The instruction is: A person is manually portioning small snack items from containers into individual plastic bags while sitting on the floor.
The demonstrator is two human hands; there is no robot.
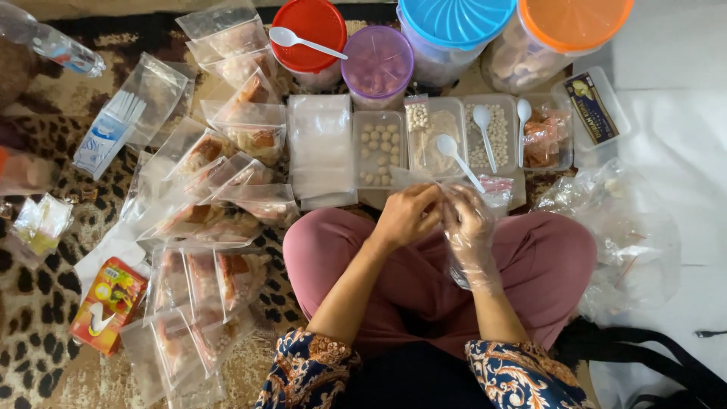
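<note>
Both hands meet over the lap: left hand (407, 214), bare, pinches the edge of a small clear bag (454, 198); right hand (468, 221), in a thin plastic glove, closed on same bag, presumably to keep food clean. Trays w/ white spoons (457, 157) sit just beyond the knees, within reach; filled bags (201, 284) laid out at left.

Someone is sitting cross-legged on a home floor, working on a leopard-print carpet (30, 303). Beyond the knees, plastic trays (379, 148) of snacks and lidded tubs (454, 30) are lying; left of the trays, filled bags (204, 280) are piling up.
</note>
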